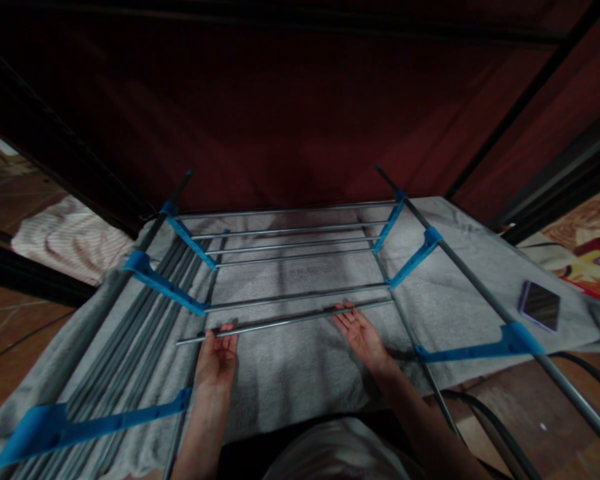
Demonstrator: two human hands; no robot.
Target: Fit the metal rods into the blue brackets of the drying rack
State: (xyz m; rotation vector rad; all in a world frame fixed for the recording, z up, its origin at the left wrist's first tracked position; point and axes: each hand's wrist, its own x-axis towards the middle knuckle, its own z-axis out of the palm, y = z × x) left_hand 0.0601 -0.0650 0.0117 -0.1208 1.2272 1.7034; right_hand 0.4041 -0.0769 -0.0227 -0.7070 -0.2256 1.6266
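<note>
My left hand (218, 357) has a thin metal rod (280, 323) gripped, lower centre of my feed; right hand (360, 337) holds it too, just fingertips.

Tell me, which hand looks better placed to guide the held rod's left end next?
Likely the left hand: it holds the metal rod close to that end, whereas the right hand touches it farther along.

held rod (280, 322): right-end fit hard to tell | rod bundle (130, 340): bottom-cropped

The slim metal rod (280, 323) from left hand (220, 353) to right hand (359, 333) is silver-grey. Flat plastic brackets (170, 289) outside them are bright blue.
</note>
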